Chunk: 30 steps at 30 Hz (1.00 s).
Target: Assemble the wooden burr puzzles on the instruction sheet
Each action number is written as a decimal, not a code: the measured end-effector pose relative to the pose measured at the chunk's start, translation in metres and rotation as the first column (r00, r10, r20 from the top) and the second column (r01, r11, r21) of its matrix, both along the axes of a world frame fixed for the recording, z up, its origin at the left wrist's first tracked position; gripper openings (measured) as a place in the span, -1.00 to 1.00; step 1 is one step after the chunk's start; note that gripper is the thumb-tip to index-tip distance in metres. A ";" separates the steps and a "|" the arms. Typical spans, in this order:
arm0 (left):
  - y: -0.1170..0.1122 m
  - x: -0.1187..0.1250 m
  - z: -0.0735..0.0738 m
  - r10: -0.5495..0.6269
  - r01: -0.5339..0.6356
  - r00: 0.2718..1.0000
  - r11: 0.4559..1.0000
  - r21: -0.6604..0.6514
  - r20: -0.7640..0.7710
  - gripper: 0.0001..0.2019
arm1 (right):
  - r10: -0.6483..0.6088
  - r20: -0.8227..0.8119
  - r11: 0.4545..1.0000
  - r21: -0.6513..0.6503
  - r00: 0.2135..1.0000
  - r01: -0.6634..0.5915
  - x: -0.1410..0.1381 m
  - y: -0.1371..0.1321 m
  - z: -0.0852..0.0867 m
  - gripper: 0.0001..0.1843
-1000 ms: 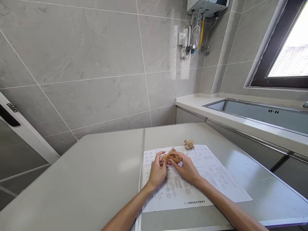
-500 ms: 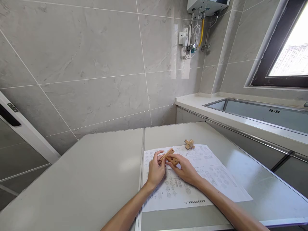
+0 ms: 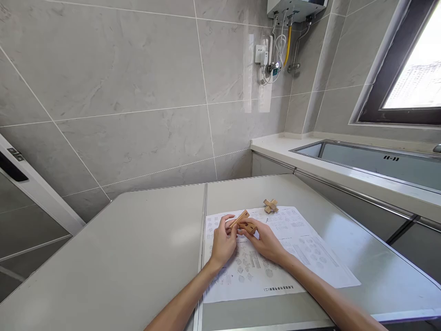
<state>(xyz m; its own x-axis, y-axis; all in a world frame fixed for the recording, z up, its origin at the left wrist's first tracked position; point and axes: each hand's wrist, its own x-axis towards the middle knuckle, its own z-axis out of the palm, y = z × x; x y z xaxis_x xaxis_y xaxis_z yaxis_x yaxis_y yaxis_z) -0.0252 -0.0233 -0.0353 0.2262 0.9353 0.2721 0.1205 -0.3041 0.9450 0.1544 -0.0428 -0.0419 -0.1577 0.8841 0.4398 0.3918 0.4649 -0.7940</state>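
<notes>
My left hand [image 3: 224, 241] pinches a narrow wooden puzzle piece [image 3: 240, 219], tilted up to the right. Between the fingers of my right hand [image 3: 264, 239] is a second wooden puzzle piece [image 3: 248, 227] with dark marks on its face. Both pieces meet or nearly touch where my fingertips come together, and the fingers cover part of each. Under my hands lies a white printed sheet [image 3: 285, 271] with rows of small diagrams. At its far edge sits an assembled cross-shaped wooden puzzle [image 3: 270, 205].
The grey table [image 3: 144, 257] has a seam running beside the sheet's left edge. A counter with a sink [image 3: 365, 161] stands to the right, below a window. Ahead is a tiled wall with a socket [image 3: 261, 54] and a water heater [image 3: 296, 9] with pipes.
Both hands stay almost in place with the two pieces between them. The piece in my right hand has turned slightly, and the whole view has shifted a little.
</notes>
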 end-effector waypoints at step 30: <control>-0.001 0.002 0.000 0.073 -0.073 0.997 0.997 -0.019 0.019 -0.75 | 0.005 -0.005 0.998 0.062 1.000 -0.005 -0.003 0.000 -0.011 -0.72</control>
